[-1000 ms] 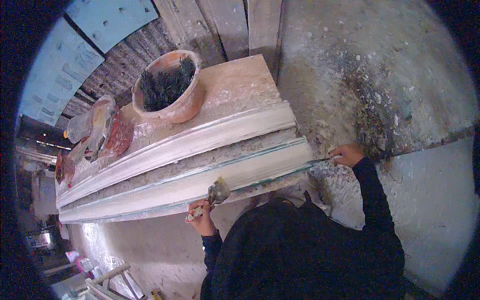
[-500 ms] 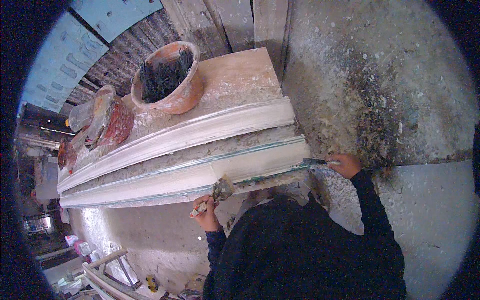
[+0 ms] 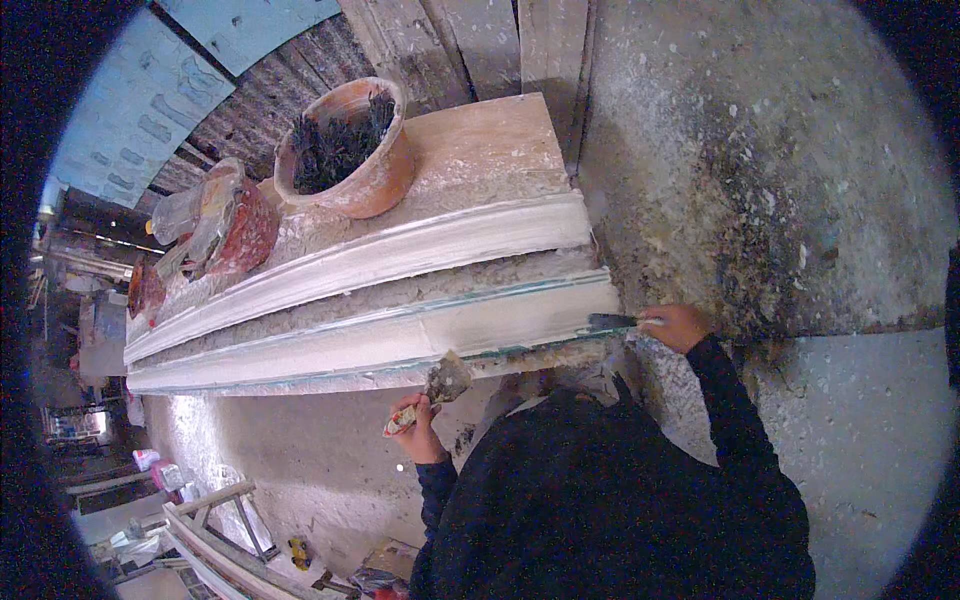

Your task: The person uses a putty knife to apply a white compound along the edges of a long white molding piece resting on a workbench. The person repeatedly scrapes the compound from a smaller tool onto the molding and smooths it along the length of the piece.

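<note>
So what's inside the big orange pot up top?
Dark, spiky stuff fills much of the orange pot, with some inner wall showing. The pot's bottom, and anything under that stuff, is covered.

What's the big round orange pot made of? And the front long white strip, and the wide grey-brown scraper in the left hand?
Orange pot: maybe clay or plastic; dull, smeared with white.
White strip: probably plaster; matte, chalky-looking.
Scraper in the left hand: blade likely metal, being thin and flat; spattered residue hides its finish.
</note>
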The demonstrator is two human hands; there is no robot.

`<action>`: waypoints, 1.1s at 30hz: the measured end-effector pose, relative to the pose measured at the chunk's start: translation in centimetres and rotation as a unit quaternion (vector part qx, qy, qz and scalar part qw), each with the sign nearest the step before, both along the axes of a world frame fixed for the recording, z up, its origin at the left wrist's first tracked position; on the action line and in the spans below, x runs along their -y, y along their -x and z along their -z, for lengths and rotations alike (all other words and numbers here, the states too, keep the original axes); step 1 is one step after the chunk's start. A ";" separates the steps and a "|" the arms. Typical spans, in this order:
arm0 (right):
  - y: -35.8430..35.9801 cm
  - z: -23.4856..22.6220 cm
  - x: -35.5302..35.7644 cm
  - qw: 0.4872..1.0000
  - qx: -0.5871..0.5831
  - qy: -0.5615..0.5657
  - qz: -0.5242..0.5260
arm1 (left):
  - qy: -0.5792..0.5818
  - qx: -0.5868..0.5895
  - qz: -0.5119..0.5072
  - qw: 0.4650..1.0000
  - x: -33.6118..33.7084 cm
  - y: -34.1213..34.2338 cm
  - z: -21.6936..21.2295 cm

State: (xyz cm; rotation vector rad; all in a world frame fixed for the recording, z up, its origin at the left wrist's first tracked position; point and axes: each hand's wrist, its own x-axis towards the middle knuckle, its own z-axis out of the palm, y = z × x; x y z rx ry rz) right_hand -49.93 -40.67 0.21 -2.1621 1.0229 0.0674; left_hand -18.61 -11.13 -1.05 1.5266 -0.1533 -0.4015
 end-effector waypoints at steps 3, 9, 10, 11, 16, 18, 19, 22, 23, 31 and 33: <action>-3.3 -0.7 -1.3 0.999 -0.026 0.030 -0.018 | 0.011 -0.002 0.004 1.000 0.3 0.8 -0.6; 0.4 0.9 -1.1 0.998 0.046 -0.001 0.042 | 0.004 0.021 0.008 1.000 -0.1 1.3 -1.5; 0.7 0.8 -0.9 0.999 -0.014 0.000 0.049 | 0.002 0.014 -0.003 1.000 -0.1 1.4 -1.4; 0.1 1.6 -1.0 0.999 0.013 -0.011 0.048 | -0.001 0.007 -0.014 1.000 -0.1 1.4 -1.3; -8.2 -0.1 -3.9 0.996 -0.047 0.049 -0.050 | 0.025 -0.007 -0.003 1.000 0.3 1.1 -1.0; -7.8 0.4 -4.6 0.996 0.018 0.071 -0.042 | 0.025 -0.003 0.014 1.000 0.5 1.0 -2.0; -7.5 0.9 -4.6 0.995 0.051 0.082 -0.040 | 0.022 0.001 0.009 1.000 0.3 0.7 -2.1; -3.7 2.0 -2.1 0.995 0.079 0.021 -0.050 | 0.018 0.012 -0.005 1.000 -0.7 -0.1 -1.7; -3.7 1.9 -2.0 0.997 0.050 0.028 -0.041 | 0.017 0.018 -0.012 1.000 -1.3 -0.5 -1.2; -13.1 0.0 -6.9 0.997 -0.034 0.064 -0.024 | 0.003 0.004 -0.028 1.000 -2.8 -1.2 -1.2; -12.5 0.5 -6.5 0.998 -0.006 0.057 -0.023 | 0.006 0.000 -0.028 1.000 -2.6 -1.2 -2.2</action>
